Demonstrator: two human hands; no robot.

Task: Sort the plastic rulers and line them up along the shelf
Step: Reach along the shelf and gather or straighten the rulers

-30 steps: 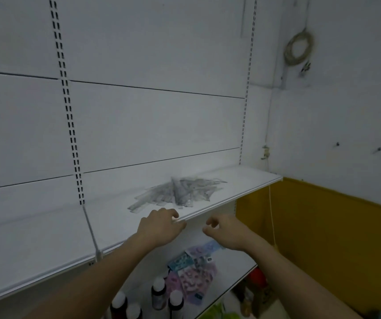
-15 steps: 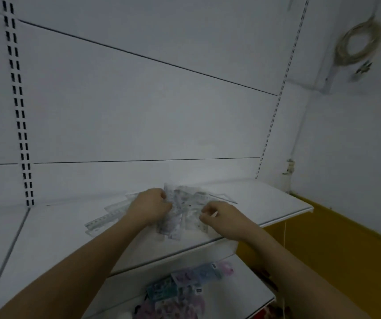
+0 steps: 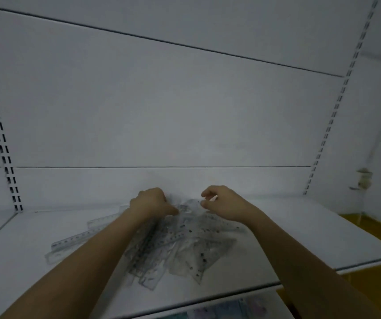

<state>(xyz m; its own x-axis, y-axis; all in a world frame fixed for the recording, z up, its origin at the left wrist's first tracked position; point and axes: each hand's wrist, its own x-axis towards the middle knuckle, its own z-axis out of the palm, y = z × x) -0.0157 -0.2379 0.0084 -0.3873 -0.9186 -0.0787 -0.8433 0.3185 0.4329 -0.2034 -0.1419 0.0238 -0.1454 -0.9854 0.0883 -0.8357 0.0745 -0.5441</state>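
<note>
A loose heap of clear plastic rulers (image 3: pixel 180 247) lies crosswise on the white shelf (image 3: pixel 311 233), and two long ones (image 3: pixel 76 240) stick out to the left. My left hand (image 3: pixel 150 203) is at the heap's far end, its fingers curled down into the rulers and its thumb laid on one. My right hand (image 3: pixel 224 203) is over the far right of the heap with curled fingers and the thumb and forefinger a little apart. Whether it grips a ruler is hidden. Both forearms cross the heap.
The white back panel (image 3: pixel 185 125) rises right behind the heap, with slotted uprights at the left (image 3: pixel 3 146) and right (image 3: pixel 332 120). Coloured packets (image 3: pixel 226 310) show on the shelf below. A yellow wall (image 3: pixel 374 229) lies at the right.
The view has come closer to the shelf and turned to face it. Both hands went up from the shelf's front edge onto the heap, then to its far end.
</note>
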